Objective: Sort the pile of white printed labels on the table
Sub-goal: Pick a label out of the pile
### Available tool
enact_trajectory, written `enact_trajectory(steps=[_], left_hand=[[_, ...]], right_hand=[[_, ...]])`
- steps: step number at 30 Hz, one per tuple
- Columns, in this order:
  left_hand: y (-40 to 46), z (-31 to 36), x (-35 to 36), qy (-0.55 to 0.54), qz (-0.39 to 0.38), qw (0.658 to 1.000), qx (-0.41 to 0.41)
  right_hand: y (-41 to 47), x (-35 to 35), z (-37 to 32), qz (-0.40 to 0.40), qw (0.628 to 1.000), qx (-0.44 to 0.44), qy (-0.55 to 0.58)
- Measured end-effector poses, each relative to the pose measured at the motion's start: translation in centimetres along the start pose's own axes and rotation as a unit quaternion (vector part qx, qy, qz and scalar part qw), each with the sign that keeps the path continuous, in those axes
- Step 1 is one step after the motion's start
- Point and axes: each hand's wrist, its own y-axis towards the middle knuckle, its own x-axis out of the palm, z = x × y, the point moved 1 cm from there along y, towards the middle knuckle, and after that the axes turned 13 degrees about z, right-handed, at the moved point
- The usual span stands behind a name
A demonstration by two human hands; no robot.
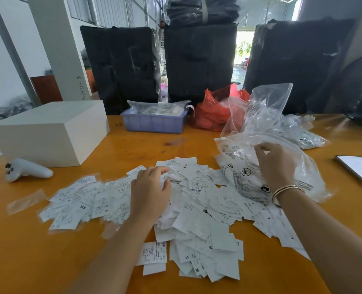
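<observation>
A loose heap of thin, flat white paper labels — rectangular, printed with black size letters — covers the glossy orange table centre. The left hand rests on the heap, fingers curled onto labels. At two o'clock, the right hand pinches a crinkled clear plastic bag.

The pile of labels lay spread wide and messy on the orange table. The labels were small white paper slips with black print. Some showed size letters like S, M and XS. Many lay on top of each other and pointed every which way. A few slips lay a bit apart at the near edge.
</observation>
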Motion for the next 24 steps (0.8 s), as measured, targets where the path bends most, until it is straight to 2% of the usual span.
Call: enact_trajectory(steps=[2, 4, 6, 9, 12, 15, 19, 24], left_hand=[[0.0, 0.1, 0.0, -0.015, 0.004, 1.000, 0.004], [0.0, 0.2, 0.0, -0.043, 0.003, 0.999, 0.010], [0.0, 0.4, -0.1, -0.096, -0.002, 0.995, 0.017], [-0.1, 1.0, -0.6, -0.195, -0.049, 0.980, 0.001], [-0.4, 1.4, -0.7, -0.234, -0.082, 0.969, -0.007], [-0.5, 1.6, -0.8, -0.214, -0.070, 0.974, 0.031], [-0.5, 1.6, -0.7, -0.167, -0.051, 0.980, 0.101], [-0.4, 1.6, -0.7, -0.169, -0.076, 0.979, 0.079]], right_hand=[[-0.3, -0.4, -1.4, 0.027, 0.996, -0.009, 0.084], [-1.4, -1.0, -3.5, 0.011, 0.983, -0.027, 0.180], [-3.3, -1.0, -5.4, -0.074, 0.964, -0.022, 0.256], [-6.9, -0.3, -7.3, -0.211, 0.918, 0.028, 0.336], [-9.5, 0.4, -7.5, -0.264, 0.895, 0.034, 0.357], [-10.8, 1.0, -7.2, -0.297, 0.891, 0.001, 0.342], [-11.5, 1.5, -7.1, -0.298, 0.902, -0.049, 0.310], [-11.4, 1.7, -6.6, -0.296, 0.898, -0.045, 0.323]])
